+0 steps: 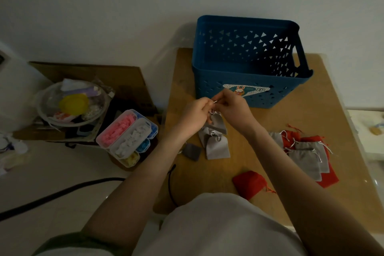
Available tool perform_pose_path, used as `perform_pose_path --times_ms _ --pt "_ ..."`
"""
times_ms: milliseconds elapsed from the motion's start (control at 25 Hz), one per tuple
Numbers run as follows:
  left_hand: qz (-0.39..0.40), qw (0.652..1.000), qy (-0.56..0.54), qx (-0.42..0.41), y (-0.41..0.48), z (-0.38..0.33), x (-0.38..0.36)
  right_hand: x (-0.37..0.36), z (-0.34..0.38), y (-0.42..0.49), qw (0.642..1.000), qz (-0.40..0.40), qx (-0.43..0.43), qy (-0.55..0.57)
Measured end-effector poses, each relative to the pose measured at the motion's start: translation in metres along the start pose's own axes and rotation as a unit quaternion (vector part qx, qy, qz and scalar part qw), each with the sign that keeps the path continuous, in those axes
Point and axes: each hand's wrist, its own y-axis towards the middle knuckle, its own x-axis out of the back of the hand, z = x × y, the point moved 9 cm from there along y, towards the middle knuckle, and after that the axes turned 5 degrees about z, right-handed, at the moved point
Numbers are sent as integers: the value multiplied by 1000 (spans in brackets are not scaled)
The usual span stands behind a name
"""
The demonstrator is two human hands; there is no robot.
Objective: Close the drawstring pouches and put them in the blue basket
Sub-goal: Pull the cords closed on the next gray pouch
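The fingertips (pixel 222 98) of both hands are pressed together on a thin silver cord (pixel 215 101), which is pinched between them at the centre of the frame, just in front of the basket's near wall. The left hand (pixel 195 114) is curled on one side of the cord and the right hand (pixel 232 108) on the other, the two almost touching. A small grey pouch (pixel 219 123) is hung from the cord directly beneath the hands; whether its mouth is fully drawn shut cannot be told. Below it, two more grey pouches (pixel 216 145), seemingly cinched at the neck, and a dark grey one (pixel 192 151) are laid on the wooden table (pixel 311 110). A mixed heap of grey and red pouches (pixel 307 156) is spread at the right of the frame, and a single red pouch (pixel 249 183) is set at lower centre. The blue basket (pixel 249 64) is stood at upper centre; no pouch is seen inside it, though its floor is hidden. The task is judged to be at an early stage: one pouch is being closed, and everything is left to be dropped in
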Motion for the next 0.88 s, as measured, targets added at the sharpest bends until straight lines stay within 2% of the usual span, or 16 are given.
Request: perform_pose_path --times_ms 120,200,320,400,480,560,640,720,880 --pt "-73 997 -6 13 -1 -3 10 -1 12 -2 998 -15 49 -26" --pt "-89 994 -47 36 -2 3 11 0 16 -2 997 -19 69 -36" --pt "-73 984 -153 61 -1 13 6 0 20 -4 994 -18 100 -47" --pt "-39 981 -185 51 2 14 3 1 19 -6 994 -17 102 -47" --pt "-15 977 -211 36 6 14 3 3 16 -2 998 -12 63 -19" --pt "-13 976 -217 30 6 15 5 2 5 2 1000 13 -13 13" --pt "-28 979 -202 20 6 14 5 -8 -7 1 992 80 -92 27" --pt "-44 986 -160 -2 4 8 5 -17 -12 -4 981 135 -134 25" --pt "-93 991 -86 -39 -1 -6 11 -12 -12 -6 977 114 -175 48"
